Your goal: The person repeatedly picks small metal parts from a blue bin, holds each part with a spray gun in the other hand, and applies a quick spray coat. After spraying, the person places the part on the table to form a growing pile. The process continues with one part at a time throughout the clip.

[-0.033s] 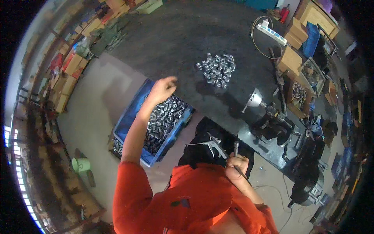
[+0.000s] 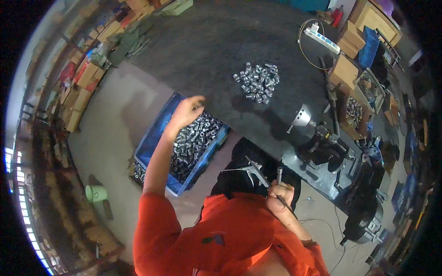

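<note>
My left hand (image 2: 186,110) is stretched out over a blue crate (image 2: 152,142) on the floor, filled with small shiny metal sleeves (image 2: 195,138). Its fingers are curled together at the table's edge; whether they pinch a piece is not visible. My right hand (image 2: 281,195) is held close to my orange-sleeved body, gripping a thin metal rod tool (image 2: 279,175) that points upward. A loose heap of the same metal sleeves (image 2: 258,80) lies on the dark table (image 2: 207,41), apart from both hands.
A bench machine with a cone-shaped metal head (image 2: 301,117) stands at the table's right edge. Behind it are cardboard boxes (image 2: 350,37) and a white power strip (image 2: 322,34). A green bucket (image 2: 95,193) sits on the floor at left, near stacked boxes (image 2: 83,78).
</note>
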Demonstrator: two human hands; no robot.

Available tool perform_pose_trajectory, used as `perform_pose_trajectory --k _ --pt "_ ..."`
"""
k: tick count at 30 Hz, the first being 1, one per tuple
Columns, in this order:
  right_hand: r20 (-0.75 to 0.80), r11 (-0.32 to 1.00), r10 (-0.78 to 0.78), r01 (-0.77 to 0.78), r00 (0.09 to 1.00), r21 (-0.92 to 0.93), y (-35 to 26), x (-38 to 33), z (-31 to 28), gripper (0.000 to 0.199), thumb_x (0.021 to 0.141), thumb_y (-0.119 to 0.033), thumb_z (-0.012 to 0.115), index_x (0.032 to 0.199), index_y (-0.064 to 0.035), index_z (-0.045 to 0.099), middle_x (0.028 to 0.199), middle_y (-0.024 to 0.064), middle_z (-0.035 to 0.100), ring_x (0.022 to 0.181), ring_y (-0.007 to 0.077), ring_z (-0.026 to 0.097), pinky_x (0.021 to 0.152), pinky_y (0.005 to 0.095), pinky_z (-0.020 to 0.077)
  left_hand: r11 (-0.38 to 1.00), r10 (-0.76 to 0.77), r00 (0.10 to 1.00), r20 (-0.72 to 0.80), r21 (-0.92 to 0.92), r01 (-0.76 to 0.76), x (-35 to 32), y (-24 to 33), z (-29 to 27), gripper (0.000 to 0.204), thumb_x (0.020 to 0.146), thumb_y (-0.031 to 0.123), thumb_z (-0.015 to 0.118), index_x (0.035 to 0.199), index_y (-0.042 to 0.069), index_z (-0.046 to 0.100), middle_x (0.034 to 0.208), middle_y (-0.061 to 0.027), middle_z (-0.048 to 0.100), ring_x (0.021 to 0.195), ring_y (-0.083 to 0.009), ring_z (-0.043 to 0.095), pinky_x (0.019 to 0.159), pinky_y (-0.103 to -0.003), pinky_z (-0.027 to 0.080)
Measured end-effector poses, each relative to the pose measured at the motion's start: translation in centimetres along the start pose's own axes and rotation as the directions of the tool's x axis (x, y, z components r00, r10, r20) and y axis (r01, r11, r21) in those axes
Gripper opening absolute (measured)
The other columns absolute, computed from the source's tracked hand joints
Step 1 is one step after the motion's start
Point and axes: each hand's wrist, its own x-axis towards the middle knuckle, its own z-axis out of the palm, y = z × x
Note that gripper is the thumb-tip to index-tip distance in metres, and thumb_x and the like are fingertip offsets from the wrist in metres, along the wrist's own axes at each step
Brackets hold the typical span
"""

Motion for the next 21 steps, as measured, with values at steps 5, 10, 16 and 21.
perform_pose_trajectory --k 5,10,16,21 --pt "0.059 1.0 -0.01 0.01 0.998 0.0 -0.6 0.7 0.5 0.024 0.054 0.008 0.051 0.047 -0.0077 0.034 0.046 0.0041 0.035 0.04 0.0181 0.039 0.04 0.0266 0.0253 0.869 -0.386 0.92 0.073 0.365 0.336 -6.7 -9.0 1.6 0.038 0.071 0.021 0.063 0.107 0.007 0.061 0.089 -0.0192 0.064 0.086 -0.0327 0.063 0.077 -0.039 0.05" --pt "0.15 1.0 0.011 -0.012 0.989 0.007 -0.8 0.9 0.8 0.024 0.054 0.008 0.05 0.047 -0.0079 0.033 0.047 0.0048 0.032 0.04 0.0198 0.038 0.041 0.0289 0.0249 0.765 -0.471 0.882 -0.024 0.486 0.422 -10.2 -14.1 8.0 0.037 0.075 0.024 0.06 0.107 0.007 0.057 0.096 -0.0193 0.063 0.091 -0.0342 0.061 0.081 -0.043 0.049" --pt "0.154 0.997 0.075 -0.07 0.985 -0.04 -0.5 -0.1 0.2 0.017 0.052 0.003 0.053 0.049 -0.0067 0.039 0.049 0.0064 0.037 0.043 0.022 0.044 0.042 0.0297 0.0318 0.698 -0.529 0.847 -0.041 0.546 0.463 -8.7 -13.2 9.4 0.045 0.067 0.023 0.067 0.106 0.003 0.056 0.092 -0.0202 0.063 0.082 -0.0285 0.065 0.073 -0.04 0.052" --pt "0.133 0.997 0.049 -0.041 0.99 -0.068 -0.3 -0.1 0.4 0.016 0.053 0.006 0.052 0.051 -0.0062 0.042 0.05 0.0064 0.037 0.044 0.0218 0.044 0.042 0.0296 0.0317 0.728 -0.646 0.763 0.003 0.302 0.616 -9.2 -13.5 9.8 0.05 0.066 0.035 0.07 0.105 0.004 0.06 0.093 -0.0174 0.065 0.089 -0.0299 0.063 0.08 -0.039 0.05"
